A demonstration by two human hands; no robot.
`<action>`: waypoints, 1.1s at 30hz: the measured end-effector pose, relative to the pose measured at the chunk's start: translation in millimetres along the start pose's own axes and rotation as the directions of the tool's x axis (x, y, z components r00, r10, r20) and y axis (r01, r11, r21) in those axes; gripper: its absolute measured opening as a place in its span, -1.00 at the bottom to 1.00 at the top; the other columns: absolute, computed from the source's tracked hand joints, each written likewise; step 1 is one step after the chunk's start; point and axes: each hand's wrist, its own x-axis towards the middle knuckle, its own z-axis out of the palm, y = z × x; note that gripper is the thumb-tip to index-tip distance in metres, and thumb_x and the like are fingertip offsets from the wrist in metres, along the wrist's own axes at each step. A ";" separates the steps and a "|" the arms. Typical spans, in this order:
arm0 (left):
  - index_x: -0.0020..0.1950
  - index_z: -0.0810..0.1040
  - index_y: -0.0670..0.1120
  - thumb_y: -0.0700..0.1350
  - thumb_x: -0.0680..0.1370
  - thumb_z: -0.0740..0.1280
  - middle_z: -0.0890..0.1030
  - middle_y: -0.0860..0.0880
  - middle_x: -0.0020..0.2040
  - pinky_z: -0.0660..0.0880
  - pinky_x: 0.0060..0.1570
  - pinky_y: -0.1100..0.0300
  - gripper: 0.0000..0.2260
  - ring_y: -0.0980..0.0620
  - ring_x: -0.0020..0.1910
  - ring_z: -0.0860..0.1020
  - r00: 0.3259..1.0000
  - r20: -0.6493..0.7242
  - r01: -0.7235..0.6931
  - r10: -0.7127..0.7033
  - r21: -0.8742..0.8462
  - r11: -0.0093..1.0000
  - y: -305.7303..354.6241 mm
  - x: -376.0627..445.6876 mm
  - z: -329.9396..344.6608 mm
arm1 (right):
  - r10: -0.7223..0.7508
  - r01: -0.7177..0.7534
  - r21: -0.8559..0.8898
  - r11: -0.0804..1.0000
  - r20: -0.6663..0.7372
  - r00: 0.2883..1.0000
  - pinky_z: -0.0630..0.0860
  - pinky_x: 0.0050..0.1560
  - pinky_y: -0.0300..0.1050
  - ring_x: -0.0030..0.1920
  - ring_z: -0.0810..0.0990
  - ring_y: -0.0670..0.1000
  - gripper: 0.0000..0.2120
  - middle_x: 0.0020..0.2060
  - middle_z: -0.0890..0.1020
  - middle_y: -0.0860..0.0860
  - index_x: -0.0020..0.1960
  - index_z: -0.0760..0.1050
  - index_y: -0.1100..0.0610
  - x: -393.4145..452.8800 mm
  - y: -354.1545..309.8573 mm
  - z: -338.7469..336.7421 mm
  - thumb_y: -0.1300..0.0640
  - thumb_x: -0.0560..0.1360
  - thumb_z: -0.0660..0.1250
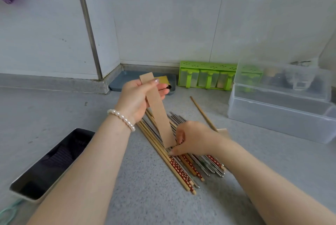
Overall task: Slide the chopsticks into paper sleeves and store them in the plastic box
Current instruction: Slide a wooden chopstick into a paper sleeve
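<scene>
A person's left hand (138, 95), a pearl bracelet (121, 117) on its wrist, grips the far end of one brown paper sleeve (157, 110) between curled fingers and thumb, holding it tilted above a pile of chopsticks (183, 163) spread on a speckled grey countertop (76, 108). The right hand (192, 139), fingers bent, pinches at the sleeve's near end just over the pile; whether it also has hold of a chopstick cannot be told. The pile mixes plain bamboo sticks, metal ones and red ones with a white dotted pattern, too overlapped to count. One single bamboo chopstick (203, 114) lies apart to the right of the pile. At far right stands one clear plastic box (280, 115), its lid raised behind it. Against the tiled wall sits one green seasoning rack (205, 75) with three jars showing clear of the lid. A grey tray (120, 83) lies in the far corner, and a dark phone screen (51, 163) rests near left. No writing or brand can be read on anything
</scene>
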 end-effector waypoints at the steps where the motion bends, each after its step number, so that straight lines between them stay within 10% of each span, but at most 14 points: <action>1: 0.02 0.51 -0.26 -0.24 0.54 0.30 0.68 -0.12 -0.25 0.61 -0.22 0.13 -0.89 -0.02 -0.27 0.66 1.000 -0.015 0.001 -0.001 -0.010 1.000 1.1 1.4 -2.3 | -0.006 0.006 -0.004 1.000 -0.012 1.000 0.48 -0.14 -0.15 -0.08 0.53 -0.02 -0.69 -0.08 0.59 0.01 -0.05 0.51 0.09 1.6 -1.1 2.2 -0.11 0.37 0.45; 6: -0.06 0.56 -0.24 -0.23 0.51 0.33 0.65 -0.10 -0.31 0.59 -0.32 0.19 -0.92 0.06 -0.41 0.60 0.998 -0.063 -0.003 0.005 0.043 0.999 1.4 5.7 -10.4 | 0.063 -0.061 0.058 0.996 -0.039 0.997 0.55 0.01 -0.09 -0.08 0.57 0.01 -0.79 -0.14 0.62 0.01 -0.17 0.52 0.08 9.4 21.5 -8.1 -0.04 0.38 0.47; 15: -0.09 0.59 -0.19 -0.17 0.56 0.27 0.66 -0.07 -0.26 0.61 -0.26 0.19 -0.87 0.07 -0.36 0.62 0.999 0.035 0.007 -0.014 0.199 0.980 -8.7 3.9 -2.7 | -0.002 0.031 0.207 0.978 -0.141 0.990 0.36 -0.32 -0.35 -0.37 0.48 -0.17 -0.85 -0.40 0.56 -0.10 -0.29 0.56 0.07 -2.2 35.1 -21.7 0.06 0.36 0.50; 26: -0.08 0.59 -0.21 -0.17 0.56 0.27 0.64 -0.11 -0.23 0.59 -0.33 0.21 -0.85 0.07 -0.37 0.60 0.995 0.066 0.060 -0.076 0.224 0.973 -15.1 4.6 -3.1 | 0.093 -0.093 0.031 0.995 -0.018 0.995 0.57 0.01 -0.11 -0.11 0.61 -0.01 -0.91 -0.18 0.66 0.00 -0.23 0.58 0.07 -1.1 31.9 -18.4 0.11 0.36 0.49; 33: -0.08 0.60 -0.19 -0.16 0.56 0.27 0.65 -0.10 -0.23 0.60 -0.29 0.19 -0.85 0.06 -0.35 0.61 0.996 0.075 0.032 -0.054 0.267 0.963 -16.4 4.4 -1.5 | 0.099 -0.124 -0.317 0.941 -0.094 0.991 0.50 -0.25 -0.16 -0.25 0.46 -0.02 -0.70 -0.30 0.44 -0.01 -0.26 0.31 0.10 -7.8 7.5 -5.7 0.03 0.39 0.43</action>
